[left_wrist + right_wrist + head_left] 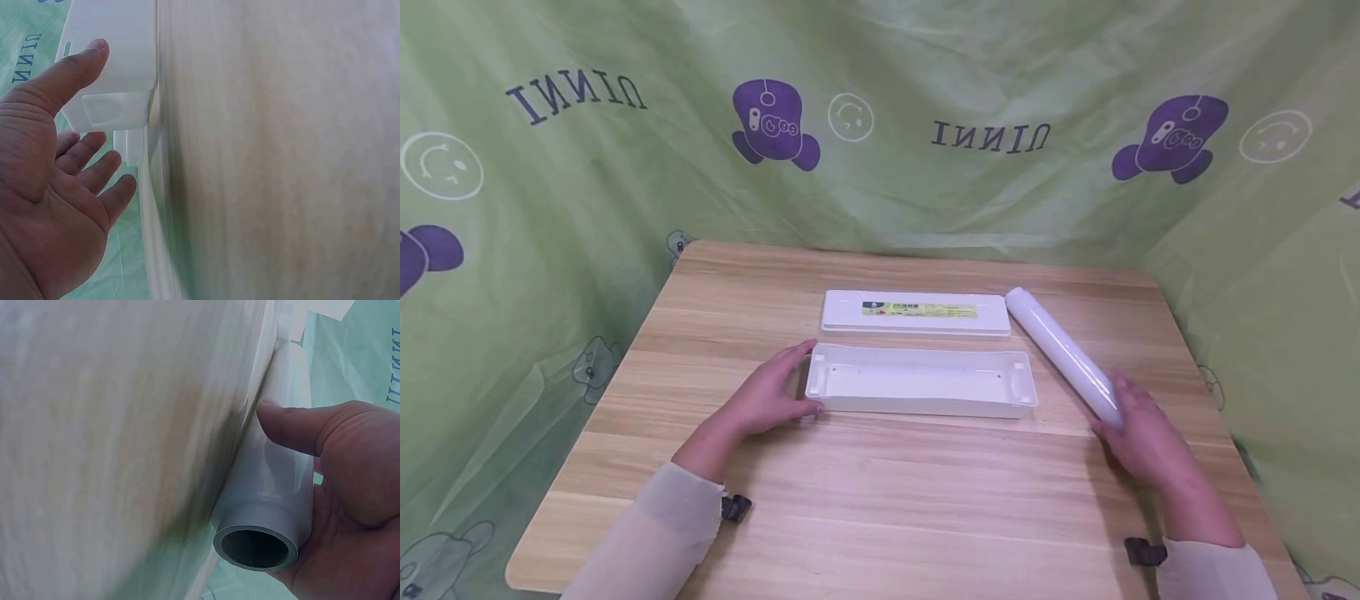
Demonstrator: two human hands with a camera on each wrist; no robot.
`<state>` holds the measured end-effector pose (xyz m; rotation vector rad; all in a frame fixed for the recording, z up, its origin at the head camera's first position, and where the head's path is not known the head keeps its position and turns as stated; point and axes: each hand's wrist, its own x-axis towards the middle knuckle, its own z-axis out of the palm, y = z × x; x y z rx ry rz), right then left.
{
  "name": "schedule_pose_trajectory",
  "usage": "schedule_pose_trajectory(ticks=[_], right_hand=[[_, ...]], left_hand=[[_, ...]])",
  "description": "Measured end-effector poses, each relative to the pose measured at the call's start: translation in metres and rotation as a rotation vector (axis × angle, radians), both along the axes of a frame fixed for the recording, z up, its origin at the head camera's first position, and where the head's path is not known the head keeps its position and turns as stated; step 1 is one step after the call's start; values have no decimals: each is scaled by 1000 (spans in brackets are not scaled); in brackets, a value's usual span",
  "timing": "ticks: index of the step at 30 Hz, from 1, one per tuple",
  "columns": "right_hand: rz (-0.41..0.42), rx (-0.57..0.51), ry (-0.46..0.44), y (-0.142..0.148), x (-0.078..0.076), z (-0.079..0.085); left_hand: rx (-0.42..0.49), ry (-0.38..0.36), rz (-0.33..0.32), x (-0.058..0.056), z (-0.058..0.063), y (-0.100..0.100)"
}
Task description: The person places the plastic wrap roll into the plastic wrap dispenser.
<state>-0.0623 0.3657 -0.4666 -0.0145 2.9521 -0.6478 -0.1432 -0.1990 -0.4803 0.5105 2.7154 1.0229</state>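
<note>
left hand (767, 402) loose, thumb and fingers astride left end of lidless box (917, 408) on counter (887, 500); lid (917, 326) just behind. roll (1063, 350) slants right of both, near end gripped by right hand (1150, 437). step seems taking up roll; next likely calls for firm grip, lift toward box.

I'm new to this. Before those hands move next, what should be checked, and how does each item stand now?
1. Box uncovered: ok, the labelled lid lies behind it.
2. Room inside the box: ok, it looks empty.
3. Right hand holding the roll: ok, at its near end.
4. Roll lined up with the box: not ok, it slants.
5. Left hand touching the box: cannot tell, though it's at the left end.
</note>
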Motion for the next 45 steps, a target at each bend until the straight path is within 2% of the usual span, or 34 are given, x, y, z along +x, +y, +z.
schedule_pose_trajectory(ticks=[23,45], right_hand=[[21,38,-11,2,-2,1],[-19,15,3,4,2,4]], left_hand=[[6,-11,8,0,0,-1],[0,-17,12,1,-1,0]])
